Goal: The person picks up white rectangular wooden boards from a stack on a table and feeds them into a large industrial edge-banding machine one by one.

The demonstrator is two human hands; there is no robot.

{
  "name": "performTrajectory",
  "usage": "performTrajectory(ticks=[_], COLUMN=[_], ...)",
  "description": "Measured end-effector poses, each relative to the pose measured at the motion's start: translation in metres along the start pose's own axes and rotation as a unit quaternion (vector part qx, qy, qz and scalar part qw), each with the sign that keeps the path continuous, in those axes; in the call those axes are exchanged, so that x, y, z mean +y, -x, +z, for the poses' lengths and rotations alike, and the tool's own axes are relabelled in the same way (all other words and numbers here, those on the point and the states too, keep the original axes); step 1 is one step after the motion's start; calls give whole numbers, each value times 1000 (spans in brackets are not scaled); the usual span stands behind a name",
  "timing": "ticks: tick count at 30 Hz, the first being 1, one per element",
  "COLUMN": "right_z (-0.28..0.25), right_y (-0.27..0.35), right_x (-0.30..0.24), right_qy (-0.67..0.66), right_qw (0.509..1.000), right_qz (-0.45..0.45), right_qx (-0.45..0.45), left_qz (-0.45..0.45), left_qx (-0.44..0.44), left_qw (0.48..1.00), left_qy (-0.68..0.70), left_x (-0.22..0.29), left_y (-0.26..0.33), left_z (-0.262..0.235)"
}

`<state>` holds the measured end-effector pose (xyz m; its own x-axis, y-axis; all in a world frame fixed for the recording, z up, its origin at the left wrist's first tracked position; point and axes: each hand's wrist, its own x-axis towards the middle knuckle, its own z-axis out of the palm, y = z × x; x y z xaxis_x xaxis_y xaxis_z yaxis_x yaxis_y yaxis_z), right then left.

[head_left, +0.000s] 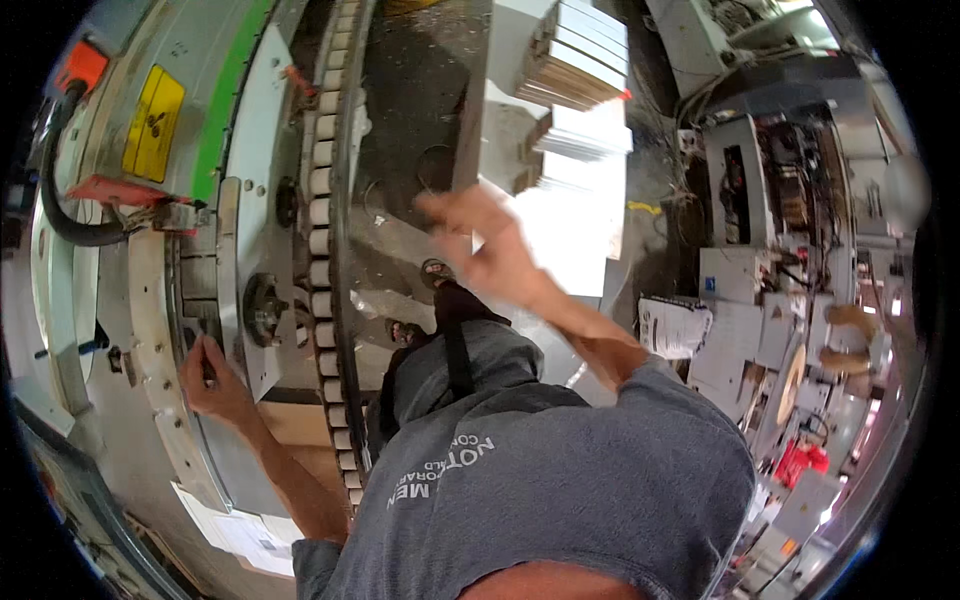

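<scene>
My left hand [215, 382] is at the steel rail [200, 285] of a machine, fingertips pinched together by a narrow slot. Whatever they hold, if anything, is too small to make out. My right hand [490, 250] is raised over the floor, beside the near left part of a white table [570, 235]. Motion blurs it, but its fingers look spread and nothing shows in them. Between my hands runs a track of pale rollers [320, 210]. Black round knobs [264, 309] stick out of the machine's white side panel [255, 170].
Stacks of white-topped flat boards [575, 60] stand on the table. The machine has a green stripe [228, 100], a yellow warning label [154, 123] and a thick black hose [50, 180]. A filled white sack [673, 325] lies to the right, near cluttered equipment [790, 180]. Papers [245, 532] lie at lower left.
</scene>
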<state>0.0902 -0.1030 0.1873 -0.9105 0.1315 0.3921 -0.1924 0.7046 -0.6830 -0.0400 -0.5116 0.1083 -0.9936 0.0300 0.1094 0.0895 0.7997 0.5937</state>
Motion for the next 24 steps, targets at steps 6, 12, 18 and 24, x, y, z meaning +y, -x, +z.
performTrajectory(ticks=[6,12,18,24], right_z=[-140,-150,-141,-37], right_y=[39,62,37,-13], right_x=[60,97,71,-38], right_qy=[333,393,329,115], right_qw=[934,906,939,959], right_qz=[131,153,94,-129], right_qx=[22,-26,-46,-226], left_qz=[199,197,300,389], left_qx=[158,70,31,-85], left_qw=[961,962,942,911], left_qy=[110,174,147,102], left_x=[94,140,178,219], left_y=[42,57,62,70], left_z=[-2,23,17,-15])
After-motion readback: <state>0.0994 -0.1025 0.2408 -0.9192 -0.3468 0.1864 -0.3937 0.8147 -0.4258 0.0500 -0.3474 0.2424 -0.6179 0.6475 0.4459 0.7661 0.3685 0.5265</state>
